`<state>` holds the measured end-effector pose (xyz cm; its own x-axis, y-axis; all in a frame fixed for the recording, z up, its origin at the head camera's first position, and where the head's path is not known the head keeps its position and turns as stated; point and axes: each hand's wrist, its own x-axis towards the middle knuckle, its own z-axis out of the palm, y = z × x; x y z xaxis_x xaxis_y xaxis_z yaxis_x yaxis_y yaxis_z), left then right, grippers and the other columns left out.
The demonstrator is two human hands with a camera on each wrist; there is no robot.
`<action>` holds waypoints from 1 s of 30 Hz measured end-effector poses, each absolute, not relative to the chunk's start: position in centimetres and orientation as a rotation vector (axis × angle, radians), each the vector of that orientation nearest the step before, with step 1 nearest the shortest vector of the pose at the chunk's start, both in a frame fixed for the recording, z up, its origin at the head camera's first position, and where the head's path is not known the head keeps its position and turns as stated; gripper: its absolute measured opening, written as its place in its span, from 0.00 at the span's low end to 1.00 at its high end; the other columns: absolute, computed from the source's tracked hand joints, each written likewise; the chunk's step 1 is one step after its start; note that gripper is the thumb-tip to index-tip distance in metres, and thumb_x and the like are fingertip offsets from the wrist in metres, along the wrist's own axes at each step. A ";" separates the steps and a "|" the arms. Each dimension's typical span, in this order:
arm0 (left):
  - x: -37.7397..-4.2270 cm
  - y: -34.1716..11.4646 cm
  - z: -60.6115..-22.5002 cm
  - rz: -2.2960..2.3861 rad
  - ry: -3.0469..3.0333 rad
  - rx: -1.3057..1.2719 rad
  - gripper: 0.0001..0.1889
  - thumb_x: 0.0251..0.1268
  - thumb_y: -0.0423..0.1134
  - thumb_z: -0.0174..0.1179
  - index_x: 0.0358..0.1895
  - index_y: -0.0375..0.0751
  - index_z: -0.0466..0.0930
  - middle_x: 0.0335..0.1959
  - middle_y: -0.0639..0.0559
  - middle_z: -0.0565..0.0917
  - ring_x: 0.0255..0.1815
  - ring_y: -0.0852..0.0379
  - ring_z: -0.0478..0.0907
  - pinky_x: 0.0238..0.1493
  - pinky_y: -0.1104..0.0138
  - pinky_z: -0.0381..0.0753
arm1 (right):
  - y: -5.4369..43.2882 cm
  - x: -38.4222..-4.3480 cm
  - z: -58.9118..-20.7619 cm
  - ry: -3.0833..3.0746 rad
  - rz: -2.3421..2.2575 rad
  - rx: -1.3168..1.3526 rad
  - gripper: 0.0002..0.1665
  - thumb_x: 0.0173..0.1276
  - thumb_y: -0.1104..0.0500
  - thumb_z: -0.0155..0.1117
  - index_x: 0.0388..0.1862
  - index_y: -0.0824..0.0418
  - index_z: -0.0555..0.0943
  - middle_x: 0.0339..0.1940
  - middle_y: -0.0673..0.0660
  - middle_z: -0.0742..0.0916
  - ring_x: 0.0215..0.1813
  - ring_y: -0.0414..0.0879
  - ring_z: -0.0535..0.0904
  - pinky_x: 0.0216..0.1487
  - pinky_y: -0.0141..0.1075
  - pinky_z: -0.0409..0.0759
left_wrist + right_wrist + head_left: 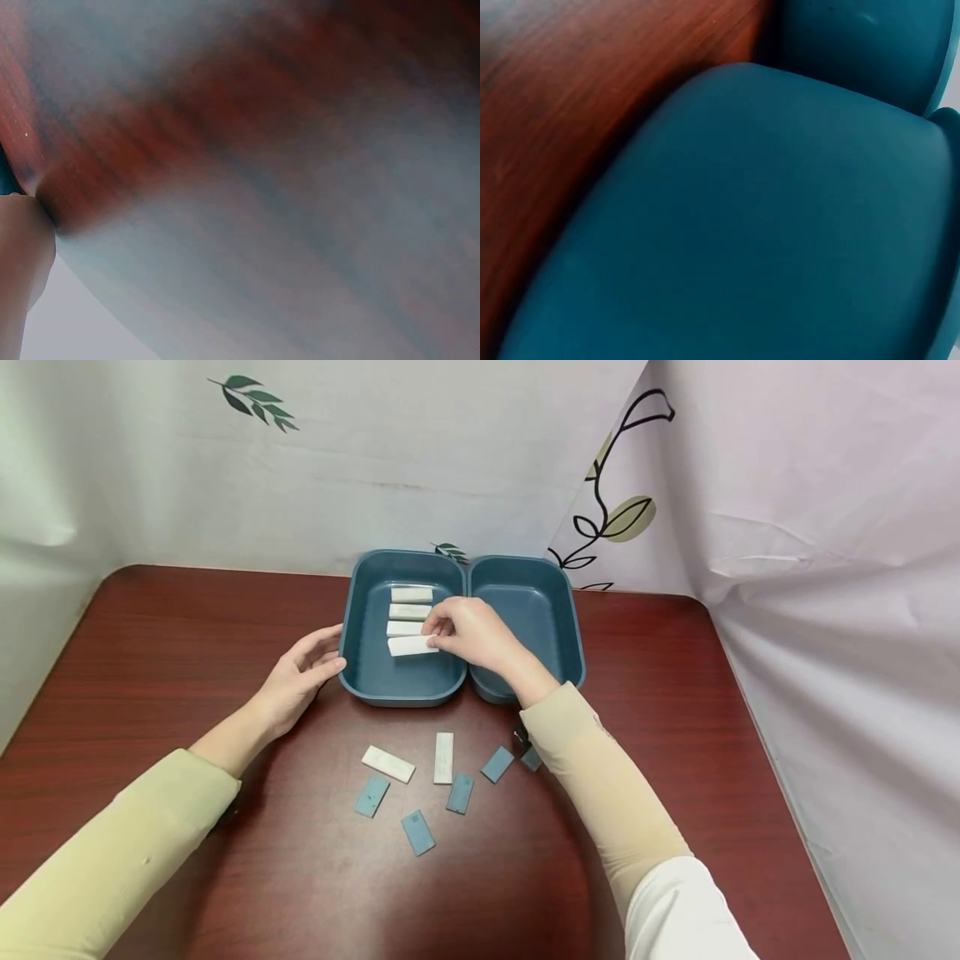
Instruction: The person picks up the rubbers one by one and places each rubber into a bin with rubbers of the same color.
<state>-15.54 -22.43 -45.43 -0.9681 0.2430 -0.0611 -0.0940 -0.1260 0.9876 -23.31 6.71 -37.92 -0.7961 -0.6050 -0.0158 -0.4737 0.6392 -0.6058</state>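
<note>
My right hand (474,631) reaches into the left blue tray (405,678). Thumb and fingers pinch the right end of a flat white rectangular block (407,647), the nearest to me of a column. Behind it lie another white block (401,628), partly covered by the fingers, and two more further back. At the tray's left side, my left hand (294,683) touches the outer wall and rim with thumb and fingertips. Only a bit of the left hand (21,262) enters the left wrist view. The right wrist view is filled by the blue tray walls (742,217).
A second blue tray (521,614) adjoins on the right. Nearer on the dark red table (262,852) lie two white blocks (444,758) and several small blue-grey rectangular pieces (417,832). A small black thing (521,735) is partly behind the right sleeve. Patterned cloth (450,452) hangs behind.
</note>
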 end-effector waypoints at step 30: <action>-15.5 -22.5 -45.2 2.110 1.992 0.151 0.29 0.84 0.34 0.55 0.83 0.43 0.62 0.67 0.62 0.75 0.63 0.69 0.78 0.63 0.81 0.75 | 4.8 -25.6 -37.8 2.574 -0.640 -1.022 0.05 0.77 0.63 0.67 0.45 0.60 0.89 0.43 0.57 0.90 0.46 0.48 0.85 0.54 0.38 0.83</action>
